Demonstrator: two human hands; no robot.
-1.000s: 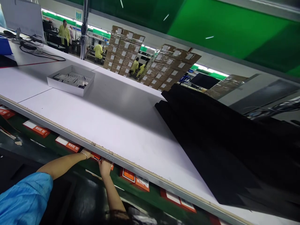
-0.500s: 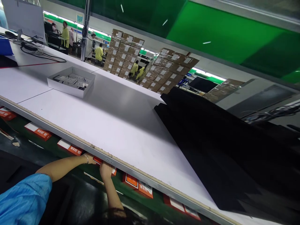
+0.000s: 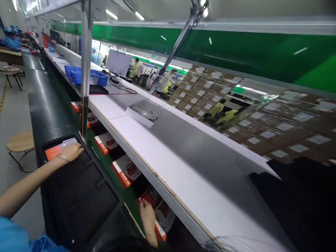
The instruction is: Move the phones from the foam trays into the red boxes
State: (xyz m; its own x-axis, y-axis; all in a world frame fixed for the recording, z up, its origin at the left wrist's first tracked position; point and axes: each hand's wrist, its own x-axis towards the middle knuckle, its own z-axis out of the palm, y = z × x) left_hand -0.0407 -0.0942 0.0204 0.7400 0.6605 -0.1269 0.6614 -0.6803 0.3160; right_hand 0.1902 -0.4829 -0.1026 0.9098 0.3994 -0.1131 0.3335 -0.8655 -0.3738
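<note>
The left hand [image 3: 70, 152] lies over an orange box [image 3: 54, 152], so part of its top is hidden, and I cannot tell if the fingers really grip it. The right hand [image 3: 148, 218] covers one corner of a red-and-white product box [image 3: 148, 196], and its forearm goes out of view at the bottom edge. The small cards [image 3: 144, 113] in the white tray [image 3: 133, 117] are too small to read. The blue sleeve [image 3: 13, 236] is cut off by the lower-left corner, and the far workers [image 3: 12, 42] are too small to show what they handle.

White workbench [image 3: 183, 168] carrying a blue plastic crate [image 3: 86, 75] and a shallow white tray [image 3: 136, 117]; stacked cardboard cartons [image 3: 267, 133] beyond; round wooden stool [image 3: 20, 141] at left.
</note>
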